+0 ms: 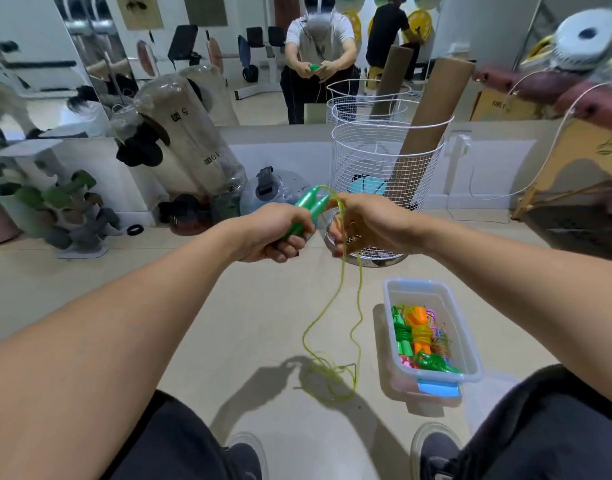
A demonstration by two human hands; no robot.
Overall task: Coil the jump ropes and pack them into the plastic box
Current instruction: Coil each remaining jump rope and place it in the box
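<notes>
While the left hand (276, 233) is gripping two green plastic jump-rope handles (306, 211), the right hand (363, 226) is pinching the thin yellow-green cord (358, 306), beginning to coil; winding the floor slack likely comes next, before the clear plastic box (470, 341).

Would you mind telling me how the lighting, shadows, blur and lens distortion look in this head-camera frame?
Head view: light from above casts soft arm-and-hand shadows on the beige floor beneath the dangling yellow-green rope; the wide lens bows the edges, stretching the forearms; corners are smeared, the round white fan-like object top right blurred; the centre, with green plastic handles and clear plastic box, stays fairly sharp.
</notes>
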